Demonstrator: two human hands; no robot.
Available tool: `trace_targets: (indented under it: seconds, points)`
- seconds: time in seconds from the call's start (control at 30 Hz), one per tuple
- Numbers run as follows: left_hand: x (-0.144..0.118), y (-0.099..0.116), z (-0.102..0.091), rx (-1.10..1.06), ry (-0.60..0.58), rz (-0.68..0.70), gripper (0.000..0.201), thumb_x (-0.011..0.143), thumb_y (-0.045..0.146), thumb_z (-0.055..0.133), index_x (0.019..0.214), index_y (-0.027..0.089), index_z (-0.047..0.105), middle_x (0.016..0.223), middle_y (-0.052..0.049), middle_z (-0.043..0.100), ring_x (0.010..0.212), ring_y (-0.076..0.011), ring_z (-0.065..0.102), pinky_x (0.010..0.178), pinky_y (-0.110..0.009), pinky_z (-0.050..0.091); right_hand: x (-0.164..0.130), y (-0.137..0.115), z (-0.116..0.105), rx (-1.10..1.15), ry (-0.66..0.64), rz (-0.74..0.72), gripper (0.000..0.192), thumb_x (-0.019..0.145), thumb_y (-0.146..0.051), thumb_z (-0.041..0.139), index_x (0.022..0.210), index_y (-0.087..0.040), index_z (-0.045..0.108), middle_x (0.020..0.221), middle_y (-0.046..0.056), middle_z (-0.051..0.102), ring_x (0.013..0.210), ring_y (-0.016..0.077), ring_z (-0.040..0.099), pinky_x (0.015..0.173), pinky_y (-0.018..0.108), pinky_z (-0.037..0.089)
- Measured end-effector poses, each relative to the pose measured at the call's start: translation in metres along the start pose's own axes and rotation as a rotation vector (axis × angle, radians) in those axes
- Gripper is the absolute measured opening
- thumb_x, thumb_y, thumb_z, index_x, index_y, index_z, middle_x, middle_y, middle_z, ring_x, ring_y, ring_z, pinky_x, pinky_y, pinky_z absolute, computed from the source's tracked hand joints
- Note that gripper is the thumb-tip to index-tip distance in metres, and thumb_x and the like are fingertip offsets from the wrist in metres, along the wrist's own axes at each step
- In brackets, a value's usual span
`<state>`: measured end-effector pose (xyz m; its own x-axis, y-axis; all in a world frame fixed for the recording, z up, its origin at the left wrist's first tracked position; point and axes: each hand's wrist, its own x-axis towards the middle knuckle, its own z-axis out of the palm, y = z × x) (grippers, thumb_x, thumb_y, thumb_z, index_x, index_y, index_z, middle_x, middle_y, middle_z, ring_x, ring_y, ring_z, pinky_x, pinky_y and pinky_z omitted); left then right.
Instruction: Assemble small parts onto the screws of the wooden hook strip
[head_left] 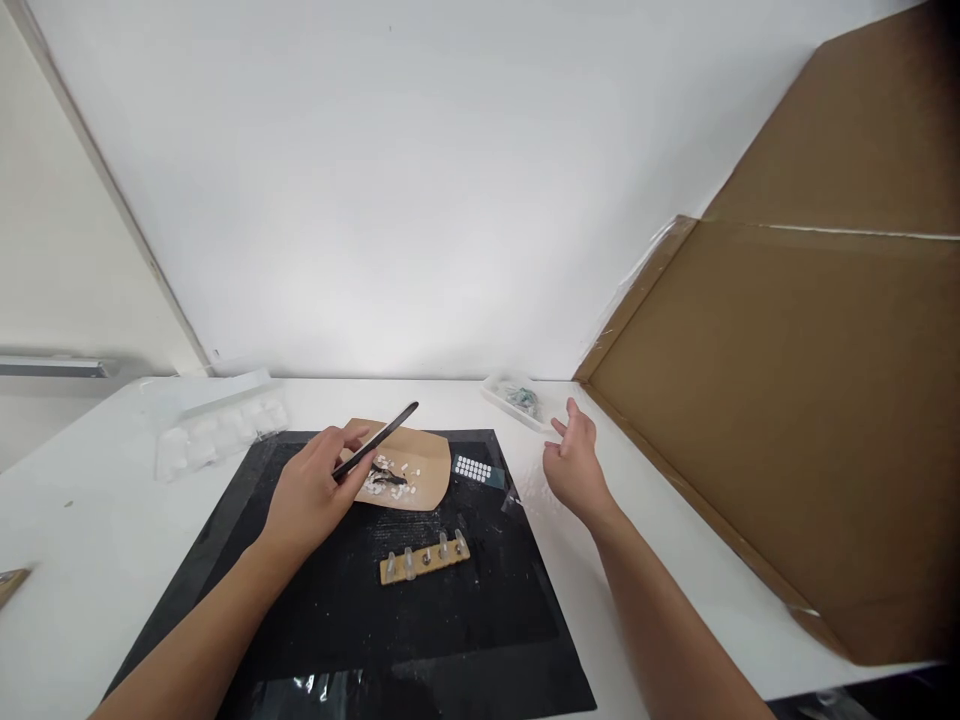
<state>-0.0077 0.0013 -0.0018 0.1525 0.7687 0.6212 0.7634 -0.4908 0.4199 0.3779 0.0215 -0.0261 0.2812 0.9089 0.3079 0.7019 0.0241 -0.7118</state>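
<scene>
Black mat [420, 640] covers the middle of a white tabletop [75, 560], and most of the small things lie on it. The left hand [311, 490] is over the mat's far left part, its grip closed on a slim dark tool [390, 428] pinched between thumb and fingers. The tool slants up and away to the right, in front of a tan paper tray [431, 465]. In that tray are scattered white bits [409, 490] and a dark crumpled scrap [388, 478].

The right hand [576, 465] is over the tabletop beside the mat, near a small white tray [495, 392] with greenish, tangled contents [523, 400]. Its grip is partway open, the fingers bent and parted; whether something tiny sits among them, I cannot tell.

Just right of the paper tray lies a dark card [474, 469] with rows of white dots. Nearer the person, a wooden strip [435, 566] carries a row of small upright pieces, several of them clear. At the far left stands a clear plastic box [225, 392] with white lumps inside, too blurred to identify. Tall brown cardboard [787, 400] stands along the right side, and a white wall [412, 200] rises behind.
</scene>
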Motion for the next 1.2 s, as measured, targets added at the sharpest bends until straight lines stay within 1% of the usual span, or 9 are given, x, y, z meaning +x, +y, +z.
trace_targets:
  seconds: [0.13,0.23,0.3,0.37,0.43,0.5,0.77,0.97,1.2]
  points:
    - [-0.001,0.003,0.0,-0.007,0.004,0.005,0.024,0.103,0.042,0.062,0.116,0.022,0.065,0.1,-0.002,0.073,0.069,-0.0163,0.066,0.065,-0.029,0.053,0.027,0.0,-0.005,-0.061,0.03,-0.009,0.098,0.093,-0.031,0.058,0.17,-0.02,-0.002,0.173,0.022,-0.003,0.154,0.0406,0.042,0.115,0.048,0.054]
    - [-0.002,0.004,0.0,-0.011,-0.002,-0.007,0.026,0.103,0.042,0.061,0.121,0.024,0.062,0.102,-0.002,0.072,0.068,-0.0157,0.066,0.065,-0.028,0.053,0.063,0.003,-0.011,-0.163,-0.029,-0.038,0.083,0.099,-0.038,0.059,0.168,-0.016,0.018,0.175,0.021,-0.006,0.158,0.0409,0.035,0.125,0.051,0.043]
    - [-0.003,0.003,0.0,-0.014,-0.001,-0.024,0.029,0.102,0.044,0.061,0.123,0.024,0.061,0.103,-0.002,0.072,0.066,-0.0153,0.065,0.065,-0.028,0.053,0.088,0.005,-0.011,-0.234,-0.12,-0.048,0.068,0.101,-0.035,0.061,0.16,-0.011,0.038,0.174,0.023,0.008,0.159,0.0395,0.031,0.128,0.049,0.037]
    - [-0.004,0.002,0.001,-0.016,-0.003,-0.049,0.029,0.102,0.046,0.061,0.122,0.025,0.06,0.103,-0.002,0.072,0.064,-0.0147,0.064,0.062,-0.027,0.053,0.111,0.009,-0.009,-0.292,-0.218,-0.049,0.055,0.103,-0.033,0.064,0.152,-0.014,0.05,0.171,0.023,0.024,0.151,0.0363,0.045,0.124,0.049,0.043]
    - [-0.005,0.0,0.002,-0.019,-0.007,-0.071,0.03,0.102,0.047,0.061,0.122,0.025,0.06,0.101,-0.002,0.072,0.061,-0.0141,0.064,0.058,-0.027,0.052,0.13,0.013,-0.007,-0.339,-0.322,-0.057,0.044,0.104,-0.036,0.067,0.145,-0.02,0.058,0.156,0.015,0.052,0.134,0.0317,0.06,0.111,0.054,0.053]
    - [-0.006,-0.002,0.003,-0.024,-0.007,-0.088,0.032,0.101,0.048,0.062,0.122,0.025,0.059,0.099,-0.001,0.072,0.061,-0.0137,0.064,0.058,-0.026,0.052,0.142,0.016,-0.006,-0.377,-0.413,-0.061,0.038,0.104,-0.036,0.068,0.139,-0.02,0.063,0.144,0.012,0.062,0.123,0.0282,0.066,0.103,0.051,0.058]
    - [-0.01,-0.003,0.001,-0.003,-0.038,-0.08,0.03,0.101,0.049,0.062,0.12,0.026,0.06,0.096,-0.001,0.073,0.062,-0.0144,0.066,0.057,-0.025,0.054,0.155,0.021,-0.013,-0.385,-0.645,-0.094,0.035,0.103,-0.039,0.069,0.132,-0.02,0.067,0.14,0.011,0.066,0.12,0.0277,0.067,0.104,0.049,0.057]
    - [-0.011,-0.001,0.001,0.007,-0.043,-0.028,0.026,0.102,0.045,0.062,0.121,0.027,0.059,0.094,0.001,0.073,0.059,-0.0138,0.064,0.057,-0.025,0.054,0.155,0.019,-0.022,-0.304,-0.763,-0.076,0.053,0.075,-0.049,0.088,0.122,-0.025,0.08,0.127,0.008,0.076,0.103,0.0286,0.075,0.087,0.033,0.059]
    - [-0.007,0.001,0.0,0.011,-0.052,-0.023,0.026,0.102,0.046,0.061,0.119,0.026,0.058,0.094,0.0,0.073,0.059,-0.0141,0.065,0.057,-0.027,0.053,0.155,0.017,-0.03,-0.306,-0.852,-0.055,0.057,0.058,-0.05,0.093,0.109,-0.026,0.084,0.117,0.007,0.078,0.098,0.0276,0.073,0.079,0.03,0.054]
